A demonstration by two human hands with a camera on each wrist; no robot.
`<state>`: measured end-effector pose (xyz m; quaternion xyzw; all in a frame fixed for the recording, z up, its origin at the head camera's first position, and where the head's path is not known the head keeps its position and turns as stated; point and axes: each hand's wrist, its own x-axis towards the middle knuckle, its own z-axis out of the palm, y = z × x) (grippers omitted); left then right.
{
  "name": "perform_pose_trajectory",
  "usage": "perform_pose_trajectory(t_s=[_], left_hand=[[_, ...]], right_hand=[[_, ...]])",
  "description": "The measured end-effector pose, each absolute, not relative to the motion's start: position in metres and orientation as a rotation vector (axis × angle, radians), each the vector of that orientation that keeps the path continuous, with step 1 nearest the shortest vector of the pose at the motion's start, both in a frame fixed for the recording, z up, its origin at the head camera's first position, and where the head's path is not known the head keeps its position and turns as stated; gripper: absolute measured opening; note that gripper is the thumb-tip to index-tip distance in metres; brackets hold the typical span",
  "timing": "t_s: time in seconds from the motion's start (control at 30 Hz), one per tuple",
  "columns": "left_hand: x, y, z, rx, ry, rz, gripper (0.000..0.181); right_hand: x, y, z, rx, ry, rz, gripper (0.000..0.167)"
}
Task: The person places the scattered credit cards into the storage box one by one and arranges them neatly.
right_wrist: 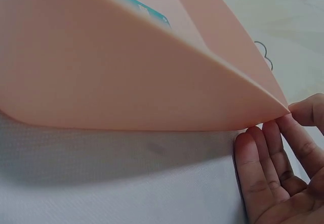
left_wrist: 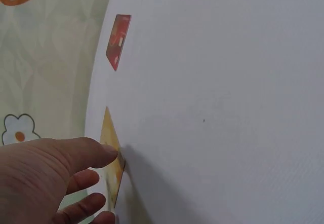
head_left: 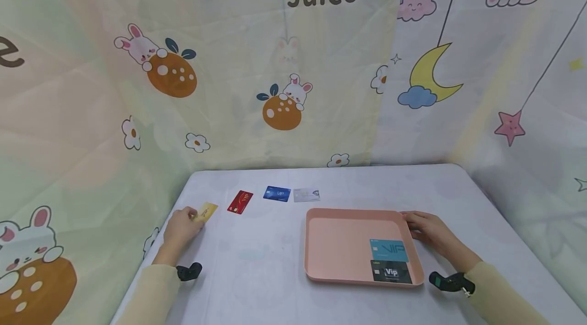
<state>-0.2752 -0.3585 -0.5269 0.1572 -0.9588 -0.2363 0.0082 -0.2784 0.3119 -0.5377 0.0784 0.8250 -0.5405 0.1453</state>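
At the table's left side my left hand (head_left: 180, 228) pinches a gold card (head_left: 208, 211) between thumb and fingers. In the left wrist view the gold card (left_wrist: 111, 165) stands tilted, one edge close to the white surface. On the right, a pink tray (head_left: 339, 248) holds a teal VIP card (head_left: 389, 250) and a black Vip card (head_left: 391, 272), one above the other at its right end. My right hand (head_left: 431, 233) grips the tray's far right corner; in the right wrist view the thumb lies at the rim and fingertips touch beneath it.
Along the back of the white table (head_left: 257, 253) lie a red VIP card (head_left: 240, 202), a blue VIP card (head_left: 277, 193) and a silvery white card (head_left: 306, 194). A printed curtain (head_left: 229, 60) hangs behind the table and at both sides.
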Motion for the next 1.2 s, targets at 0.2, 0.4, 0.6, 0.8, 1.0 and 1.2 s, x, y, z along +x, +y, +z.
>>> perform_pose_trajectory(t_s=[0.2, 0.4, 0.6, 0.8, 1.0, 1.2], left_hand=[[-0.2741, -0.3643, -0.5244, 0.577, -3.058, -0.755, 0.060], [-0.2766, -0.3643, -0.5237, 0.617, -3.083, -0.772, 0.056], [-0.2769, -0.3628, -0.5195, 0.681, -3.061, -0.880, 0.050], [-0.2798, -0.3633, -0.5213, 0.723, -2.992, -0.997, 0.039], [-0.2798, -0.3671, -0.5219, 0.630, -2.954, -1.078, 0.034], [-0.2788, -0.3673, -0.5211, 0.573, -2.897, -1.089, 0.042]], right_hand=[[-0.2785, 0.3115, -0.5375, 0.229, 2.374, -1.555, 0.073], [-0.2777, 0.3116, -0.5365, 0.228, 2.373, -1.559, 0.073], [-0.2776, 0.3112, -0.5372, 0.233, 2.367, -1.575, 0.076], [-0.2769, 0.3109, -0.5386, 0.244, 2.367, -1.577, 0.075], [-0.2752, 0.3115, -0.5378, 0.226, 2.377, -1.578, 0.074], [-0.2754, 0.3124, -0.5392, 0.212, 2.369, -1.588, 0.074]])
